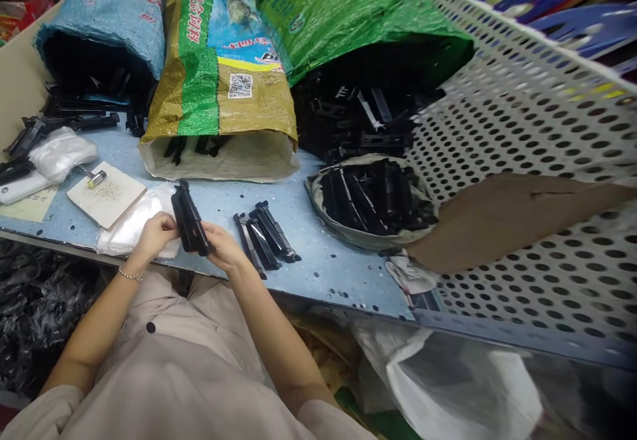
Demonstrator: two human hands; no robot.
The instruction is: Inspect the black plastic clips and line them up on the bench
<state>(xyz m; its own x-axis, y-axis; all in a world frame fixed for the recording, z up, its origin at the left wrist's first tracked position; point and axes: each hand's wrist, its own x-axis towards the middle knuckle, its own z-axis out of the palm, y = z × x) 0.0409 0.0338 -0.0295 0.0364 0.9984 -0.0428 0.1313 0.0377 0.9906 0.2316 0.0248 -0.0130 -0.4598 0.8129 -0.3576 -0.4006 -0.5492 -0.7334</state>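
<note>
Near the front edge of the blue table, several long black plastic parts are held upright between my two hands. My left hand has its fingers closed at their left side. On their right side, the fingers of my right hand are wrapped round the lower end. A small group of similar black parts lies side by side on the table, just right of my right hand. Below my left hand is a stack of clear plastic bags, partly covered by a pale square board with a small metal tool.
Behind stand a blue sack, a gold and green sack and a green sack, with black parts inside. A round bag of black parts sits at right, beside brown cardboard and a perforated white panel.
</note>
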